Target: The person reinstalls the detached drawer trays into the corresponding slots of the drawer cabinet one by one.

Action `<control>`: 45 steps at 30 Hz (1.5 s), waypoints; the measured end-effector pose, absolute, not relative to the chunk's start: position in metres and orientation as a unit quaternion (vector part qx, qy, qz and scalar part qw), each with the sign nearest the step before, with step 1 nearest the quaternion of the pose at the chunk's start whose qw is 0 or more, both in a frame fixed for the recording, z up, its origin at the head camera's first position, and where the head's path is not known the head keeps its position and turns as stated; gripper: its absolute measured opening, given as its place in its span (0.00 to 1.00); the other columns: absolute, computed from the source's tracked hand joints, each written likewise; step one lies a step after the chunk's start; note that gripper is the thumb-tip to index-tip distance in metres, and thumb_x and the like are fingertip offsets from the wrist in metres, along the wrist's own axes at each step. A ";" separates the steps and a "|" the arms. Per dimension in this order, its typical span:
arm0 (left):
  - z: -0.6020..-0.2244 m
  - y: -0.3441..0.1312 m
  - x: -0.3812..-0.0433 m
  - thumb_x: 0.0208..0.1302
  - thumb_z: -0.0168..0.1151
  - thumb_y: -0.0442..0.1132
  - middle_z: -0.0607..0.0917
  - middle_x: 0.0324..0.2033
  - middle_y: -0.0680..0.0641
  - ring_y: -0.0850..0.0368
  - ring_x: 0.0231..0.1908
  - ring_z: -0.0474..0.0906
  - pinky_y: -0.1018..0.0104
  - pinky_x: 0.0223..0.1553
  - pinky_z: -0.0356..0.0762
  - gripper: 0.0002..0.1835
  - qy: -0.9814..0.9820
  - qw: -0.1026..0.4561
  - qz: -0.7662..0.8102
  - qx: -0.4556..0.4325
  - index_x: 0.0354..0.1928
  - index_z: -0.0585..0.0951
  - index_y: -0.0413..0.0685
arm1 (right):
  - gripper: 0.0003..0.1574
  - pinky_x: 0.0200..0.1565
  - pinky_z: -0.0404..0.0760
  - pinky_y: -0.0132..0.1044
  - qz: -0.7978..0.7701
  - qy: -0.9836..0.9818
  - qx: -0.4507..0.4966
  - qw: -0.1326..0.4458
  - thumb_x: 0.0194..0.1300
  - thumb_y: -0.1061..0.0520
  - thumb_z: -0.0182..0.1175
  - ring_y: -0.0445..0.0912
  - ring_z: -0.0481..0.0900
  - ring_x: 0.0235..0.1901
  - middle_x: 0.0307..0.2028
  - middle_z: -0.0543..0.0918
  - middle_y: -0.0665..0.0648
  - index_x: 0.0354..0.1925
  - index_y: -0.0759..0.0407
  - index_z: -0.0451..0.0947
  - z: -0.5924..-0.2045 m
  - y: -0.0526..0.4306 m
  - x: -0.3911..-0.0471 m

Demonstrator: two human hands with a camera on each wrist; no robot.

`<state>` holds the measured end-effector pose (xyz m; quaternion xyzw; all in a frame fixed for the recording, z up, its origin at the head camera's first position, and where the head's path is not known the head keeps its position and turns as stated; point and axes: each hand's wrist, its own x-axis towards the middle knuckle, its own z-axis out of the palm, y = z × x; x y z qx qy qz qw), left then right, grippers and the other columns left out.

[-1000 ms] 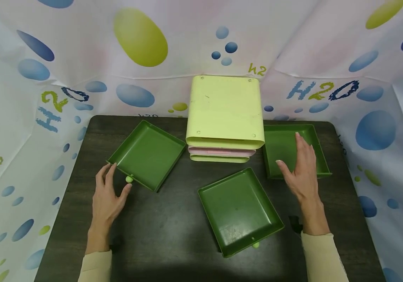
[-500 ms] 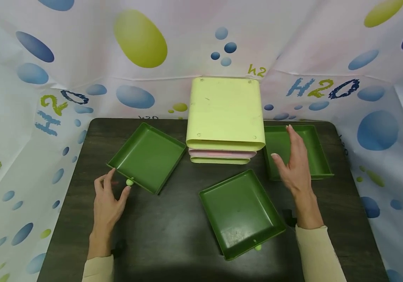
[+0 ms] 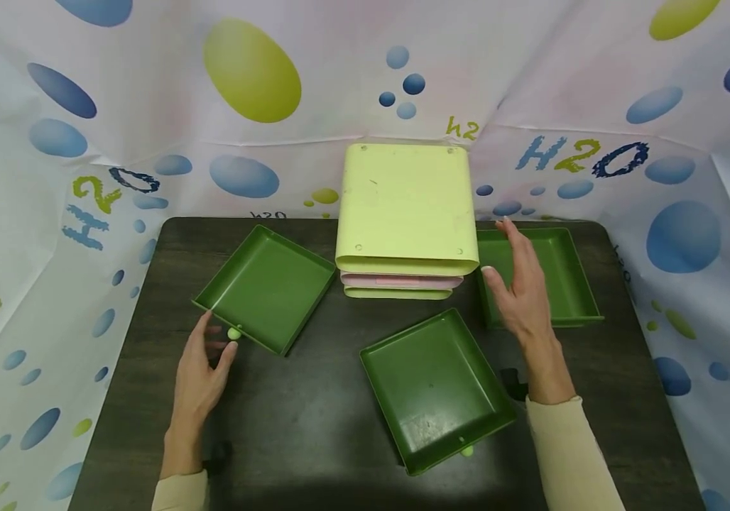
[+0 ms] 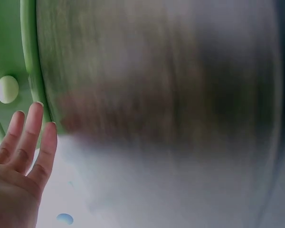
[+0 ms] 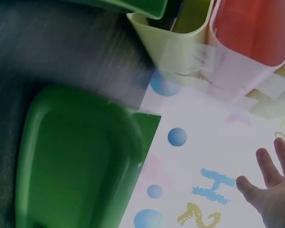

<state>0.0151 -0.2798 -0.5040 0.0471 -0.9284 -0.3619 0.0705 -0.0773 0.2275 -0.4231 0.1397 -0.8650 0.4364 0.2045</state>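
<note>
Left hand, fingers loosely extended, held nothing. To its right on the dark table, the front green tray lay skewed and bare, with neither hand on it. A little farther off was the left green tray: the left fingertips were at its near edge, the thumb just beside its round knob, though contact could not be made out. The right hand, fingers stretched and thumb apart, held nothing either; from above it overlapped the right green tray. Beyond stood the yellow-and-pink unit, then the spotted wall sheet.

Judged from this layout, taking the three trays out looked done; seating any of them in the unit looked wholly undone.

From the head, the unit's top hid most of its inside. The right wrist view showed the pink sleeve with its red inner wall and a yellow sleeve beside it, no tray visible in either; another sleeve ran off the frame. It also set the right hand apart from the unit. The left wrist view showed the knob close up, with three fingers near the rim.
</note>
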 end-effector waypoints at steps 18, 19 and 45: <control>-0.506 -0.269 0.007 0.60 0.60 0.48 0.73 0.49 0.48 0.53 0.39 0.77 0.54 0.36 0.74 0.38 -0.921 0.075 -0.381 0.043 0.69 0.54 0.58 | 0.29 0.59 0.60 0.45 0.464 -0.849 0.159 0.199 0.69 0.50 0.48 0.47 0.62 0.60 0.62 0.65 0.50 0.67 0.49 0.59 -0.418 0.202 -0.090; -0.506 -0.269 0.007 0.60 0.60 0.49 0.74 0.49 0.48 0.53 0.39 0.77 0.54 0.36 0.74 0.38 -0.921 0.075 -0.380 0.044 0.69 0.54 0.58 | 0.29 0.59 0.60 0.45 0.464 -0.848 0.159 0.199 0.69 0.50 0.48 0.47 0.63 0.60 0.62 0.65 0.50 0.67 0.48 0.59 -0.418 0.202 -0.090; -0.499 -0.261 -0.015 0.58 0.55 0.60 0.76 0.36 0.44 0.52 0.32 0.74 0.58 0.29 0.69 0.29 -0.919 0.031 -0.375 0.113 0.55 0.63 0.51 | 0.31 0.54 0.64 0.29 0.571 -0.798 0.177 0.077 0.70 0.64 0.43 0.55 0.59 0.62 0.67 0.56 0.60 0.69 0.61 0.51 -0.382 0.188 -0.080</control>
